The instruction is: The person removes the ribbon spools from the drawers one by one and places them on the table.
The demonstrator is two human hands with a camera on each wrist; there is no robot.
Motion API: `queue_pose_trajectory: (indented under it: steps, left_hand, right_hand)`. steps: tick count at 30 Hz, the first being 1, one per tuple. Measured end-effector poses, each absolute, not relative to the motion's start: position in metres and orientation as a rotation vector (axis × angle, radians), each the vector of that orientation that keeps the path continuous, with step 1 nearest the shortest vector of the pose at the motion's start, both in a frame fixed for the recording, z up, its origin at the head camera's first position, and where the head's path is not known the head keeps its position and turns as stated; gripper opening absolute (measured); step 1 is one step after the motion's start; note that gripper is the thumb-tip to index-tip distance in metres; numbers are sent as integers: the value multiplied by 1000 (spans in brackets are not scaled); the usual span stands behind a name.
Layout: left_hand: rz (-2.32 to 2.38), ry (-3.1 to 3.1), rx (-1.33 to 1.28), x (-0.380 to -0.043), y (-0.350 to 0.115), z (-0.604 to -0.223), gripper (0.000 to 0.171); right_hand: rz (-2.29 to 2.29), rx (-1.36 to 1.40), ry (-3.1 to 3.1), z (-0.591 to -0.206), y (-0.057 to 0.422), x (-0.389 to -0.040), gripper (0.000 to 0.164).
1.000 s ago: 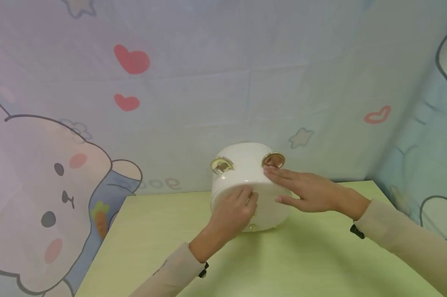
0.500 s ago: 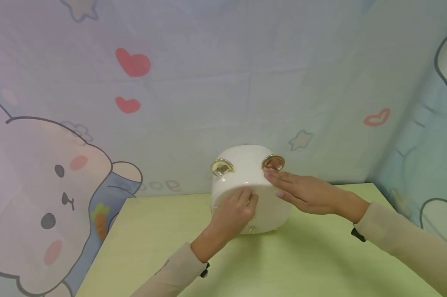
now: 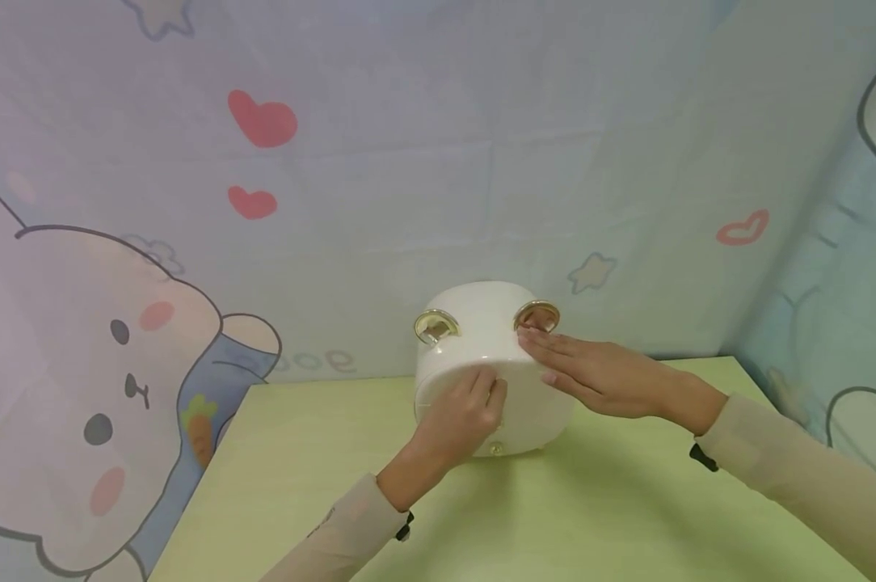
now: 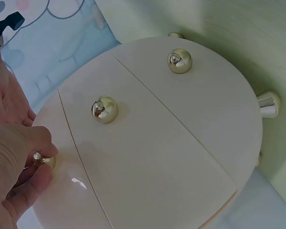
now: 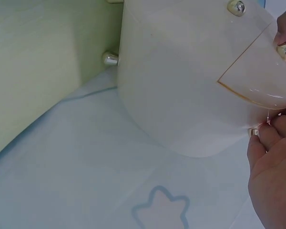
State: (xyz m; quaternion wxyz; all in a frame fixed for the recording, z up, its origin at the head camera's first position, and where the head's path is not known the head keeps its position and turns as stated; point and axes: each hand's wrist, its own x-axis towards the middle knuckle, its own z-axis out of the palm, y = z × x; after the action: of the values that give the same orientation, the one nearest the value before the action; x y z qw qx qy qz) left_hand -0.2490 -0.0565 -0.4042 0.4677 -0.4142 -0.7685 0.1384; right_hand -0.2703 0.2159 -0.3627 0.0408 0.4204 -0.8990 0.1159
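Observation:
A glossy white, round-fronted drawer box (image 3: pixel 489 303) stands on its side wall's feet, with two gold domed ornaments on top: a left ornament (image 3: pixel 436 325) and a right ornament (image 3: pixel 538 315). My left hand (image 3: pixel 460 408) pinches the top drawer's gold knob (image 4: pixel 49 162) between thumb and fingers. Below it, a middle knob (image 4: pixel 104 109) and a bottom knob (image 4: pixel 179 61) are untouched. Thin seams outline the drawers across the front face. My right hand (image 3: pixel 605 376) rests extended fingers on the box's upper right, fingertips at the base of the right ornament.
The box stands on a pale green table (image 3: pixel 322 453), near its back edge. Behind hangs a printed cloth (image 3: pixel 380 162) with hearts, stars and a cartoon animal. A gold foot (image 4: pixel 268 105) props up the box.
My right thumb has drawn up closer to its fingers. My left hand keeps its pinch on the knob, and the box stays in place; the head view shifts slightly.

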Motion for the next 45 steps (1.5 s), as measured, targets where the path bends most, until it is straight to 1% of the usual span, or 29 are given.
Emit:
queue_pose_trajectory:
  steps: [9, 22, 34, 45]
  left_hand:
    - [332, -1878, -1037, -244, -57, -404, 13]
    - [353, -1870, -1034, -229, -58, -406, 14]
    - [331, -1851, -1030, -212, -58, -410, 33]
    - [297, -1778, -1071, -198, -58, -408, 31]
  right_hand:
    - [344, 1293, -2744, -362, 218, -270, 58]
    - [357, 1283, -2746, -361, 219, -269, 58]
    - [391, 1267, -2781, -360, 220, -267, 58]
    - [391, 1259, -2775, -362, 220, -269, 57]
